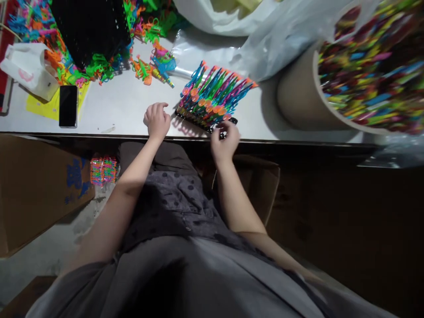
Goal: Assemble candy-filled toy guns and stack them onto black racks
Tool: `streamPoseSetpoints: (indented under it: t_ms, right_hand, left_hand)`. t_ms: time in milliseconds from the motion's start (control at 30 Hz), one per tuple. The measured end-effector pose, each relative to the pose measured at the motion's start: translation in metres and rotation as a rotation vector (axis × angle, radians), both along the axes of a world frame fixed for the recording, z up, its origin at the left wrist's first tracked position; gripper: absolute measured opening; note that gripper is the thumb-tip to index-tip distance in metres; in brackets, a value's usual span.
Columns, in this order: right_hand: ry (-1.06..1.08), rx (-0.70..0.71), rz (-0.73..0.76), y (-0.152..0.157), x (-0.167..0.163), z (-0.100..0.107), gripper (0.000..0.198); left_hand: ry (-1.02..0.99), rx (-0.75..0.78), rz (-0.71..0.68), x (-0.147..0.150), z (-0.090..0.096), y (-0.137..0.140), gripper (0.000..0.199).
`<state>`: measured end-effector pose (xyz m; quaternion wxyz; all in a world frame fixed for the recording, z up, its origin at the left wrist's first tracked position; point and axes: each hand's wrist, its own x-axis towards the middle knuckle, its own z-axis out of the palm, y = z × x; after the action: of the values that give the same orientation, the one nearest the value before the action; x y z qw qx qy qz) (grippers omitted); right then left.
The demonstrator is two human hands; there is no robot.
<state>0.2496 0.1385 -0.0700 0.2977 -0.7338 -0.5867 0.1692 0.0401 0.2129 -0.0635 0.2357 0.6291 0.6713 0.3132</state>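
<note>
A small black rack (pixel 192 120) stands on the white table, filled with rows of colourful plastic pieces (pixel 215 90) in blue, green, purple and pink with orange ends. What these pieces are exactly I cannot make out. My right hand (pixel 225 140) is closed at the near right corner of the rack, thumb and fingers bent round its edge. Just left of the rack, apart from it, my left hand (pixel 157 120) hovers over the table edge with loosely bent fingers, and nothing shows in it.
A large bin (pixel 298 95) of colourful pieces stands at the right, beside plastic bags (pixel 265 48). Loose bright pieces (pixel 142 68) and a black basket (pixel 91 31) lie at the back left. A phone (pixel 68 106) and white container (pixel 31 70) sit left. A cardboard box (pixel 39 190) stands below.
</note>
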Motion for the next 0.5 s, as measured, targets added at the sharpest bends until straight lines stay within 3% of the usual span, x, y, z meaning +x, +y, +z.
streamPoseSetpoints:
  t_ms: [100, 500]
  right_hand:
    - [-0.101, -0.017, -0.091, 0.011, -0.011, -0.013, 0.025]
    - [-0.199, -0.067, -0.054, 0.025, -0.007, -0.029, 0.016]
  left_hand:
    - [-0.008, -0.008, 0.001, -0.001, 0.001, 0.000, 0.035]
    - [-0.010, 0.008, 0.024, -0.003, -0.008, 0.000, 0.032]
